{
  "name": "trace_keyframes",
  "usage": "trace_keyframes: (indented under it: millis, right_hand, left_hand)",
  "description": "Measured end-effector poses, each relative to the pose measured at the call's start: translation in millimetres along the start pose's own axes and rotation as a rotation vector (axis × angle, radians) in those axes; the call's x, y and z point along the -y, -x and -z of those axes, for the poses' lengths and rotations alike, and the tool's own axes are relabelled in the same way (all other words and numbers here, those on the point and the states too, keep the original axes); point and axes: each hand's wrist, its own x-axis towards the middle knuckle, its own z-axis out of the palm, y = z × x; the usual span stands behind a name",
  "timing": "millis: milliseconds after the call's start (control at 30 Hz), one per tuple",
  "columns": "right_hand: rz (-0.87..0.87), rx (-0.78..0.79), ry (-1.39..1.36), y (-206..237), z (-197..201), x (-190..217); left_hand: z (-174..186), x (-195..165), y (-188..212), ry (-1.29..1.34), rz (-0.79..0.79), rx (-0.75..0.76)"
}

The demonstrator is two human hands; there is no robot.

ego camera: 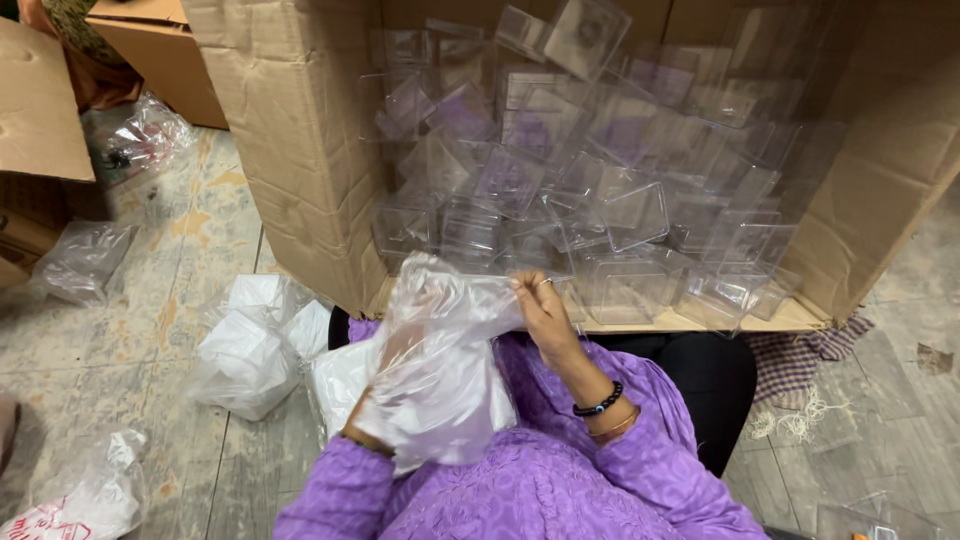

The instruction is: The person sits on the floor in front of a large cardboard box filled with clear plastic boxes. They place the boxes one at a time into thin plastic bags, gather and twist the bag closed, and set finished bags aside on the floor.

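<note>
- Right hand [545, 312] pinches the top edge of a clear bag [440, 370]
- Left hand [385, 385] is inside the bag, its grip blurred, cannot tell
- Box [300, 150] of clear cases [630, 215] just beyond both hands

packing workroom | big cardboard carton [300, 150] heaped with clear plastic boxes [630, 215] | loose plastic bags [245, 360] on worn floor [190, 240]

Worn grey plank floor [180, 300], yellowish stains. Big cardboard box [300, 150] on its side, smaller cartons [40, 100] upper left. Checked cloth [800, 360], frayed edge, on floor at right. Even, soft light.
</note>
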Motion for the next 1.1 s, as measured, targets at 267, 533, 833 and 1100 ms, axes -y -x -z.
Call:
trace_keyframes:
  millis: [267,533,833,1100]
  right_hand:
    - [-0.305,0.081,-0.443,15,-39,24]
    - [-0.101,0.494,0.364,16,-50,-40]
    - [-0.107,0.396,0.59,20,-36,1]
    - [0.005,0.405,0.82,23,-32,31]
  left_hand:
    - [22,-18,36,0.058,0.232,0.081]
    - [17,-6,113,0.246,0.325,0.182]
    - [179,-40,92,-0.032,0.095,-1.004]
    - [164,-33,60,-0.846,0.364,-1.088]
